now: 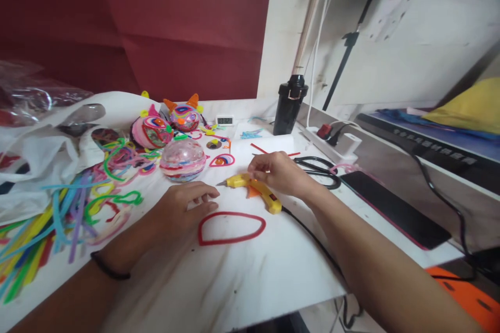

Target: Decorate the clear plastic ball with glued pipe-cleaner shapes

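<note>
- Left hand (183, 208): fingers loosely curled, nothing gripped, just beside the red loop (230, 241) on the desk (187, 291).
- Right hand (277, 171): fingers bent at the yellow glue gun (266, 193), can't really tell if they're grasping it.
- Glue gun's mid-desk, just beyond the loop, tip pointing left.

Front tabletop (250, 281) passable; glue gun (264, 193) obstructs centre.

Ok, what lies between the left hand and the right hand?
The front of the yellow glue gun, its nozzle toward the left hand; the head view shows it.
</note>
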`<act>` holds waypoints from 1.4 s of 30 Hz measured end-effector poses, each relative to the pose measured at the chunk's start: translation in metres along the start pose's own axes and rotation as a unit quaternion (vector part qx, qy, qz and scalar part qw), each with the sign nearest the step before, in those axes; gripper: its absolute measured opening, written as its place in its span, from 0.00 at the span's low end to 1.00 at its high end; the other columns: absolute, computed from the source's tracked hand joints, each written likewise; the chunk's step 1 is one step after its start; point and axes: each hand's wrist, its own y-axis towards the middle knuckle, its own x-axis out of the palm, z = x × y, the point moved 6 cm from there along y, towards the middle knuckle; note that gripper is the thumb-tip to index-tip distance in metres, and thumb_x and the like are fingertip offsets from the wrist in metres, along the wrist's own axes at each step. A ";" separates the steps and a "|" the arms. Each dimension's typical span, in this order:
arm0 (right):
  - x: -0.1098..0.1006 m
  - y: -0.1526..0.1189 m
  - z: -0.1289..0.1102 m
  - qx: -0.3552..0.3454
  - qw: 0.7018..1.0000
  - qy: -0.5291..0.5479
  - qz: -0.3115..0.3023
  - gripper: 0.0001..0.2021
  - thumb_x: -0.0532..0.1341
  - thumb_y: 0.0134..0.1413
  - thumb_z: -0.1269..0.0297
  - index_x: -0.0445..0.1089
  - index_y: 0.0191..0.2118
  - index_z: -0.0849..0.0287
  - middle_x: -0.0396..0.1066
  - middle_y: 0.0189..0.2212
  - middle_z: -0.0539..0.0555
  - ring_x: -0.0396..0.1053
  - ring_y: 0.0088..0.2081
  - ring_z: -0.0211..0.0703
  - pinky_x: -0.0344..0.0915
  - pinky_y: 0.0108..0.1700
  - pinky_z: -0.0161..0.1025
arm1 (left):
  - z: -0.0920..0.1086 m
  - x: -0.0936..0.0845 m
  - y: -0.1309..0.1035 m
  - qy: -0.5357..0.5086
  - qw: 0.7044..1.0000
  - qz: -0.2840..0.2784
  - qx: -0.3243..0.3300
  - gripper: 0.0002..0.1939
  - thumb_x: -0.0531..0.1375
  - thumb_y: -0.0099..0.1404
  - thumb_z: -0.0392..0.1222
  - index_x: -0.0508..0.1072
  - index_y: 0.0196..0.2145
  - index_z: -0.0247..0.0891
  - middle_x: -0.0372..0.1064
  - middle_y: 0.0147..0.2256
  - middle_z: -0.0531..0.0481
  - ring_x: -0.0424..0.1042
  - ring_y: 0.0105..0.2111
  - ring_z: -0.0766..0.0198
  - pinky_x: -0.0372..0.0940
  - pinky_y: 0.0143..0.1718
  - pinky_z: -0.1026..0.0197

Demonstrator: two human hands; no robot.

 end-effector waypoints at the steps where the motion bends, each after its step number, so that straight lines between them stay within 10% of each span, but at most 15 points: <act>1: -0.001 0.000 0.001 -0.001 1.000 -0.012 0.011 0.06 0.62 0.51 0.75 0.75 0.32 0.59 0.76 0.27 0.51 0.70 0.29 0.40 0.61 0.32 0.34 | 0.001 -0.002 0.000 0.005 1.000 0.009 0.005 0.12 0.58 0.63 0.49 0.79 0.36 0.42 0.80 0.36 0.49 0.77 0.35 0.58 0.68 0.37 0.63; 17: -0.005 -0.001 0.000 -0.045 0.992 -0.084 0.089 0.08 0.58 0.52 0.76 0.75 0.33 0.62 0.74 0.30 0.57 0.69 0.29 0.43 0.61 0.33 0.37 | 0.000 -0.014 -0.007 0.120 0.977 0.156 0.083 0.15 0.51 0.68 0.37 0.78 0.42 0.39 0.78 0.43 0.47 0.76 0.43 0.60 0.68 0.47 0.61; 42: 0.006 0.000 0.011 -0.003 0.998 0.024 0.056 0.06 0.60 0.51 0.74 0.75 0.34 0.61 0.75 0.29 0.53 0.69 0.29 0.39 0.63 0.33 0.35 | -0.007 0.018 -0.002 -0.048 0.999 0.001 0.005 0.09 0.57 0.64 0.43 0.76 0.37 0.39 0.76 0.34 0.49 0.74 0.28 0.63 0.67 0.31 0.65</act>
